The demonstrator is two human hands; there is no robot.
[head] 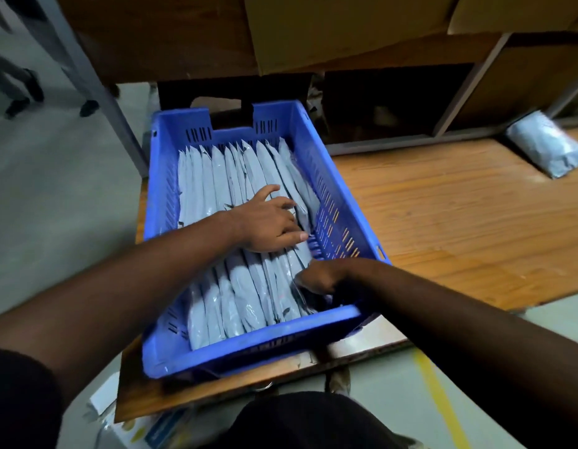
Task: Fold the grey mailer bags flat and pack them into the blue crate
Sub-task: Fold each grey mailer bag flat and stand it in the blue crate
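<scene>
The packing step is in hand, and it looks nearly done: the blue crate, resting on the wooden worktop, holds a full row of grey mailer bags standing on edge, side by side. Their long axes run from the near wall to the far wall, top edges pointing up. The left hand lies spread and flat on the bags, pressing them toward the left wall. The right hand is tucked in at the near right corner, fingers curled among the last bags; whether it grips 1 I cannot tell. 1 more bag lies flat on the worktop, well apart. Next, I judge, comes fetching it and sliding it into the opened gap.
</scene>
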